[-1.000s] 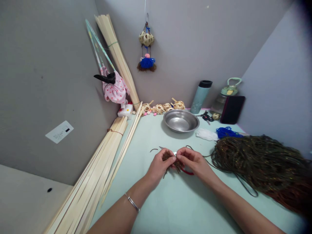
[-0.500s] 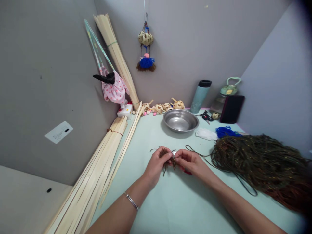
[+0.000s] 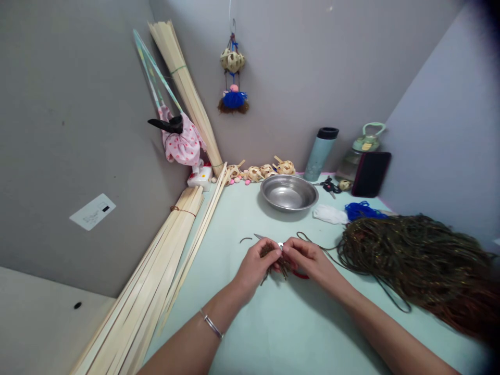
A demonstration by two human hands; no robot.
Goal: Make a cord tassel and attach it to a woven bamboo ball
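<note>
My left hand (image 3: pixel 255 265) is closed around a small bunch of brown yarn (image 3: pixel 282 267), its cut ends hanging below the fingers. Against the top of that bunch, my right hand (image 3: pixel 307 256) pinches with thumb and forefinger; the strand between them is mostly hidden. Under both hands lies what looks like a pair of scissors, with a pointed blade tip (image 3: pixel 258 236) past the left fingers and a red handle (image 3: pixel 300 275) below the right palm. A short snip of dark yarn (image 3: pixel 246 239) rests on the table left of the hands.
A big heap of dark brown yarn (image 3: pixel 414 260) fills the right side. Beyond the hands stands a steel bowl (image 3: pixel 289 194). Flat bamboo strips (image 3: pixel 156 281) lie along the left. Woven balls (image 3: pixel 253 173), a tumbler (image 3: pixel 321 156) and a phone (image 3: pixel 371 174) line the back.
Both hands have shifted slightly right, still together on the yarn bunch. The blade tip and the loose snip now show more plainly beside the left fingers.
</note>
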